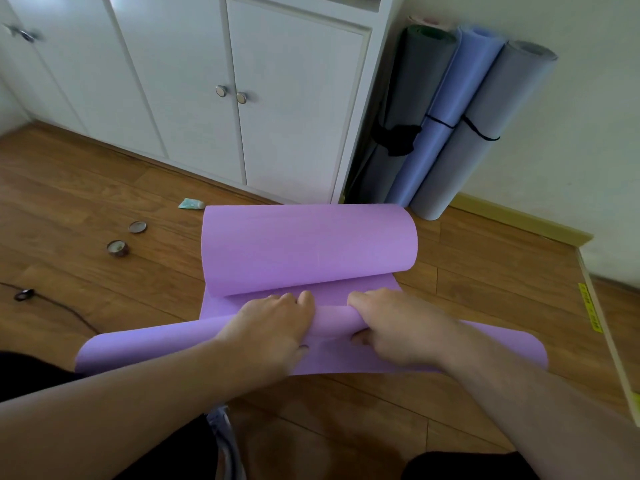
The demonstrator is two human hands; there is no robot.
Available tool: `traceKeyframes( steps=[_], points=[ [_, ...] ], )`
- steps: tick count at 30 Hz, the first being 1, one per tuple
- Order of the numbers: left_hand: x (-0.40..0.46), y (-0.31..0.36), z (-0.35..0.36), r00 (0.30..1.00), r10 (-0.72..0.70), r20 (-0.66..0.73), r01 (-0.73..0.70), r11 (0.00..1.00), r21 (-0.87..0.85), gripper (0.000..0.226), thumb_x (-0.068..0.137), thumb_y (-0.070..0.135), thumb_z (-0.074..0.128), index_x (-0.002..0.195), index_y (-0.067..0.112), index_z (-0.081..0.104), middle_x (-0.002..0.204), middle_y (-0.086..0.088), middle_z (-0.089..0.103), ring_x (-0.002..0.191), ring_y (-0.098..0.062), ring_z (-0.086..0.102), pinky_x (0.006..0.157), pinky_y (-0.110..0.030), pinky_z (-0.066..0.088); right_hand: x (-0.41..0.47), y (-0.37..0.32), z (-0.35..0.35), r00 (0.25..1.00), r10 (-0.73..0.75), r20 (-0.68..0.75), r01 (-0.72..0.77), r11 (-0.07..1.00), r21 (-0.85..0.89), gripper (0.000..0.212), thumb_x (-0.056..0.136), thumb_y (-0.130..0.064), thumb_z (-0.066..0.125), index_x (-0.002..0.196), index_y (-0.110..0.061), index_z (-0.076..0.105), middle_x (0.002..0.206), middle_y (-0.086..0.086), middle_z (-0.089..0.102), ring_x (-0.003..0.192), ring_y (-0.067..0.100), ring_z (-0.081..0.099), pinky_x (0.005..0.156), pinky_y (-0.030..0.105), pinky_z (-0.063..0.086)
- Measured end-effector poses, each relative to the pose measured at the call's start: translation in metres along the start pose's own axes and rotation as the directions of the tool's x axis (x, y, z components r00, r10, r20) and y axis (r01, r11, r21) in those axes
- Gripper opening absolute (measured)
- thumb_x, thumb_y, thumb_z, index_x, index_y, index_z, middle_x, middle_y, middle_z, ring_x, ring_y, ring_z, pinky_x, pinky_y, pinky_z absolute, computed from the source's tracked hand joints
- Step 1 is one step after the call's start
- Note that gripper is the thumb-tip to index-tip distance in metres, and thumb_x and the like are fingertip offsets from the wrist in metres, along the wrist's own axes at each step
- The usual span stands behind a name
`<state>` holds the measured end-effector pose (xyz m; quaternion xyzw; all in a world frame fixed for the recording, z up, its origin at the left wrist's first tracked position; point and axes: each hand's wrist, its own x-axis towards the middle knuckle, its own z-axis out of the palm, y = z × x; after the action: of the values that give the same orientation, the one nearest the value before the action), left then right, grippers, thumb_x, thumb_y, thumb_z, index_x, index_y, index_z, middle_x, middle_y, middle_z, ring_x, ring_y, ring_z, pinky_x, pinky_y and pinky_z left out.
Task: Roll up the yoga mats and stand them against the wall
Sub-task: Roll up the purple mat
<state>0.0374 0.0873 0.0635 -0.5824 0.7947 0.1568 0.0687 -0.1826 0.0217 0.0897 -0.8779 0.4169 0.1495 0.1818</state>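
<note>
So, purple yoga mat (pixel 308 244) lies on the wooden floor (pixel 104 188), near end rolled into a tight tube, far end curled back over itself. Left hand (pixel 273 327) grips the tube, fingers curled over its top, thumb under. Right hand (pixel 391 327) grips it just beside, same curl. Three rolled mats stand against the wall (pixel 554 133) by the white cabinet (pixel 207 81): dark grey mat (pixel 405 98), blue mat (pixel 446 109), light grey mat (pixel 485 116), tied with black cords. Two round tins (pixel 117 248) and a black cable (pixel 52 301) on the floor, left.
</note>
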Motion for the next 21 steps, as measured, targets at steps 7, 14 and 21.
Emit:
traceKeyframes(
  steps=[7, 14, 21],
  points=[
    [0.008, -0.01, -0.012, 0.993, 0.078, 0.092, -0.077, 0.997, -0.016, 0.037, 0.1, 0.046, 0.058, 0.112, 0.019, 0.036, 0.118, -0.006, 0.065, 0.108, -0.033, 0.065, 0.075, -0.039, 0.042, -0.004, -0.011, 0.007, 0.993, 0.043, -0.114, -0.066, 0.977, -0.204, 0.057, 0.086, -0.044, 0.079, 0.103, -0.025, 0.027, 0.11, -0.001, 0.064, 0.1, 0.03, 0.065, 0.067, 0.037, 0.035],
    [0.005, 0.001, 0.002, 0.996, -0.039, 0.082, 0.041, 0.999, -0.025, 0.059, 0.087, 0.06, 0.071, 0.119, 0.023, 0.038, 0.123, -0.001, 0.062, 0.114, -0.031, 0.064, 0.078, -0.038, 0.044, -0.001, 0.0, 0.01, 0.997, 0.054, 0.054, -0.052, 0.998, -0.039, 0.032, 0.098, -0.032, 0.068, 0.099, -0.025, 0.037, 0.094, -0.001, 0.052, 0.087, 0.028, 0.056, 0.069, 0.042, 0.048],
    [0.013, -0.014, -0.005, 0.998, 0.034, 0.051, -0.03, 0.997, -0.067, 0.029, 0.092, 0.048, 0.067, 0.103, 0.026, 0.051, 0.11, -0.004, 0.068, 0.099, -0.032, 0.066, 0.076, -0.038, 0.049, -0.008, -0.02, 0.009, 0.981, -0.05, -0.186, 0.0, 0.966, -0.257, 0.047, 0.086, -0.031, 0.073, 0.122, -0.025, 0.043, 0.113, -0.001, 0.061, 0.107, 0.03, 0.064, 0.07, 0.037, 0.034]
  ],
)
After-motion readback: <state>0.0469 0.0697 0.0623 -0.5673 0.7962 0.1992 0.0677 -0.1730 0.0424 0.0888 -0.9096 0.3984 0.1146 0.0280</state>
